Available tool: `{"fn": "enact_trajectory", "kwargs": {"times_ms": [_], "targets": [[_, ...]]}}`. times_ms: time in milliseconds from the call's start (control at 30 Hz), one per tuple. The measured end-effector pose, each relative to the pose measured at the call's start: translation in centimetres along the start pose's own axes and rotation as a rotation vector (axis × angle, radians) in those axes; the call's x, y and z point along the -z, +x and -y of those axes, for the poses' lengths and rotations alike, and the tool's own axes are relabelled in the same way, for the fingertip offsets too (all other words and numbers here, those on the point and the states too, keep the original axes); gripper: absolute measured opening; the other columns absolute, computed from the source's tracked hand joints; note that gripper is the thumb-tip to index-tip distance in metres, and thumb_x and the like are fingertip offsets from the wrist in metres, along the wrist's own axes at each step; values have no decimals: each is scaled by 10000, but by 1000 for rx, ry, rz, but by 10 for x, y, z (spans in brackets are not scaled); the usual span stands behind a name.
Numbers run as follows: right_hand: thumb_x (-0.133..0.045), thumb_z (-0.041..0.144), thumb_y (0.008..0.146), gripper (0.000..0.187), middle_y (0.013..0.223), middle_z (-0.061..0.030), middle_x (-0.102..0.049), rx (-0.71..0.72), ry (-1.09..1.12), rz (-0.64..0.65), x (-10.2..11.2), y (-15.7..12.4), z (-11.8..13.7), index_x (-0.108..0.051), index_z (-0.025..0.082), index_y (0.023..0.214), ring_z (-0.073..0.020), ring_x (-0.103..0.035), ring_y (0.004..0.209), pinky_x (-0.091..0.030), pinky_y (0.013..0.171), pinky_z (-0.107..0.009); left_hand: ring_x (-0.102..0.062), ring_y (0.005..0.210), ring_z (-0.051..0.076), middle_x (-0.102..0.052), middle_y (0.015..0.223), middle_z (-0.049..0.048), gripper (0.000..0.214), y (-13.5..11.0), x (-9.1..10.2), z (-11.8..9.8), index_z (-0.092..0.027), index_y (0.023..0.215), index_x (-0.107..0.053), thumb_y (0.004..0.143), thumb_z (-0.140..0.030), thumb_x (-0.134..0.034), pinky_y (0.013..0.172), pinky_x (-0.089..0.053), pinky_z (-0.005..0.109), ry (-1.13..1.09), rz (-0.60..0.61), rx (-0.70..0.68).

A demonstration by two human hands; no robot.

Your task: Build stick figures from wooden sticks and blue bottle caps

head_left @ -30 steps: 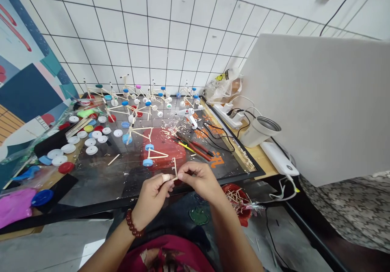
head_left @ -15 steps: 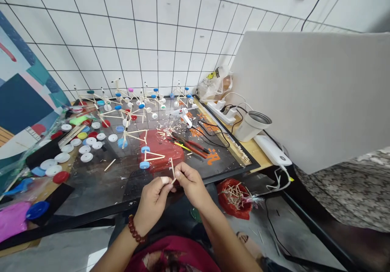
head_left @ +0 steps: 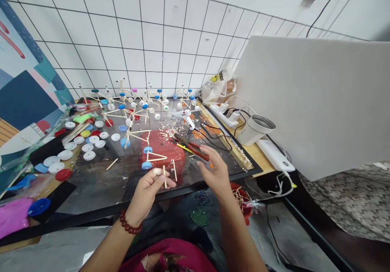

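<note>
1. Head view: the left hand pinches a wooden stick upright between thumb and fingers, over the table's near edge.
2. The right hand is spread, thumb apart from fingers, by the near handle ends of the pliers.
3. A light pinch could let the slim stick twist or drop; a careless left knuckle could nudge the wheeled frame just beyond.
4. Whether the right fingers touch the pliers is unclear. How the second stick, right of the first, is supported is hard to tell. The right forearm partly hides the red bag.
</note>
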State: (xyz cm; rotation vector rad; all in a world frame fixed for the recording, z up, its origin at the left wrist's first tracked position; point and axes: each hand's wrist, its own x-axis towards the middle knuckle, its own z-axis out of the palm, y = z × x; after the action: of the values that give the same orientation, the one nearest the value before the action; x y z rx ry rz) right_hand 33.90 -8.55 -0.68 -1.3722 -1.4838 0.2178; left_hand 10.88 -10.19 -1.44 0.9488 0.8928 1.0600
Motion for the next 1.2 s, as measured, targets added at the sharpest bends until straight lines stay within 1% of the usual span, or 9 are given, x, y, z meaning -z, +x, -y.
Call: {"fn": "enact_trajectory", "kwargs": {"times_ms": [67, 133, 233, 300, 433, 667, 800, 900, 1200], "targets": [[-678, 324, 818, 236, 973, -58, -759, 8, 28, 20, -9, -1, 2, -712, 232, 1033, -256, -681, 1002, -463, 1025, -466, -669, 749, 189, -766, 774, 61, 342, -1, 1, -1, -166, 891, -711, 774, -479, -786, 781, -521, 317, -29, -27, -5], [-646, 305, 861, 324, 953, -55, -767, -61, 114, 59, -18, 0, 6, -678, 233, 1175, -216, -714, 861, -529, 952, -438, -685, 799, 199, -766, 858, 72, 326, 0, 3, -7, -162, 868, -727, 759, -460, -804, 794, -534, 323, -42, -55, -14], [-595, 265, 885, 504, 1354, -130, -633, -67, 286, 189, -31, 8, 13, -545, 241, 1386, -177, -725, 853, -592, 746, -328, -654, 741, 152, -726, 811, 43, 286, 13, 11, -26, -150, 783, -733, 714, -402, -850, 726, -531, 265, -13, -66, -42], [-589, 261, 884, 431, 1450, -133, -552, 0, 341, 235, -41, 19, 17, -611, 240, 1314, -186, -717, 931, -589, 725, -307, -602, 638, 112, -665, 688, 5, 287, 28, 16, -42, -146, 740, -719, 693, -387, -867, 640, -518, 228, -13, -11, -22], [-582, 309, 905, 238, 1055, -88, -755, -20, 409, 226, -69, 40, 23, -741, 221, 1059, -205, -704, 938, -566, 853, -354, -608, 607, 100, -671, 704, 7, 320, 59, 22, -67, -139, 812, -750, 641, -363, -902, 592, -539, 218, -3, 93, 20], [-675, 496, 844, 313, 944, -40, -769, -115, 664, 373, -102, 58, 34, -768, 237, 992, -184, -697, 871, -556, 817, -324, -620, 592, 107, -672, 683, 21, 289, 80, 29, -69, -136, 805, -750, 668, -351, -885, 576, -558, 229, 51, 178, 30], [-767, 509, 757, 284, 786, -29, -732, -77, 657, 373, -107, 60, 36, -763, 227, 791, -166, -649, 716, -525, 700, -300, -586, 537, 89, -652, 640, 6, 284, 76, 33, -63, -135, 766, -739, 655, -348, -891, 539, -521, 214, 77, 174, 44], [-741, 488, 797, 270, 734, -23, -708, -14, 638, 387, -106, 60, 37, -746, 228, 723, -173, -640, 713, -512, 722, -315, -576, 524, 89, -658, 619, 14, 280, 71, 34, -62, -131, 717, -726, 656, -351, -888, 525, -494, 211, 130, 166, 30], [-586, 499, 923, 311, 829, -30, -717, 18, 600, 394, -94, 54, 40, -769, 249, 943, -172, -653, 764, -522, 751, -319, -581, 551, 113, -663, 614, 25, 271, 61, 29, -70, -135, 755, -749, 713, -385, -842, 522, -487, 224, 126, 200, 7]]}}
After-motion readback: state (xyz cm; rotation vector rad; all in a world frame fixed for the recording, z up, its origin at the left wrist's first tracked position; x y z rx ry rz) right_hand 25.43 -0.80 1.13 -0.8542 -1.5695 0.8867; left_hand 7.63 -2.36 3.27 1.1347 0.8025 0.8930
